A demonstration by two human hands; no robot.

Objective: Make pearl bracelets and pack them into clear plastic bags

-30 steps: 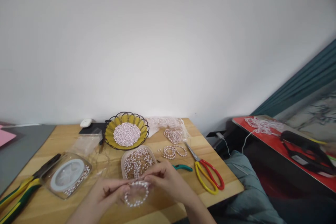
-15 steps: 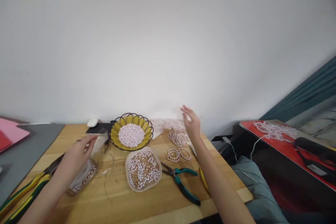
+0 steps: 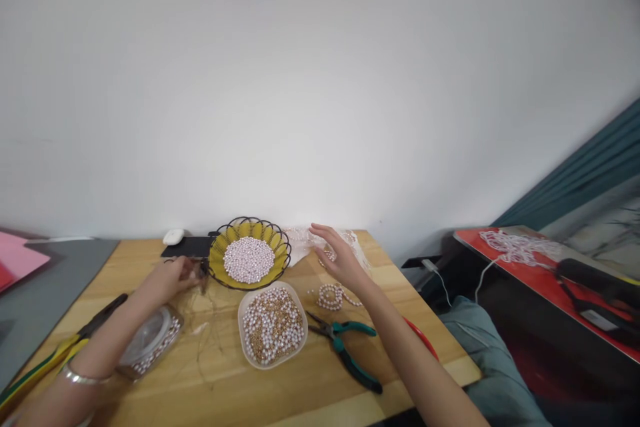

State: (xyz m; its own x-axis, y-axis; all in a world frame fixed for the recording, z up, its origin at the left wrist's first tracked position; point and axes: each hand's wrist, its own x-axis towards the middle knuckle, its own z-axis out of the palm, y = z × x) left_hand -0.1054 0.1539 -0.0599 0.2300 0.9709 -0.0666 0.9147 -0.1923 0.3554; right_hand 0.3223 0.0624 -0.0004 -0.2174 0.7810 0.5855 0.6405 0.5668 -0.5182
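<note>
My left hand (image 3: 173, 278) is low over the table at the left rim of a yellow basket with black wire loops (image 3: 216, 270), which holds pale pink beads (image 3: 249, 259). Its fingers are curled together beside a small dark item (image 3: 203, 268); whatever they grip is hidden. My right hand (image 3: 343, 259) hovers, fingers apart and nothing visible in them, above strung pearl beads and clear plastic packing (image 3: 300, 240). A coiled bead strand (image 3: 330, 297) lies just below it. Between my arms stands a square plastic tub (image 3: 241, 337) of white and gold beads (image 3: 274, 324).
Teal-handled pliers (image 3: 345, 347) lie right of the tub. On the left are yellow-green-handled cutters (image 3: 75, 343) and a lidded clear box (image 3: 150, 343) with beads. Thin wires (image 3: 213, 333) lie on the wooden table. White cord (image 3: 520, 247) sits on a red surface at right.
My right hand has moved left and lower, and the clear film near its fingers no longer shows. My left hand has shifted slightly right, its fingers now curled down; the clear bag beside it is out of sight.
</note>
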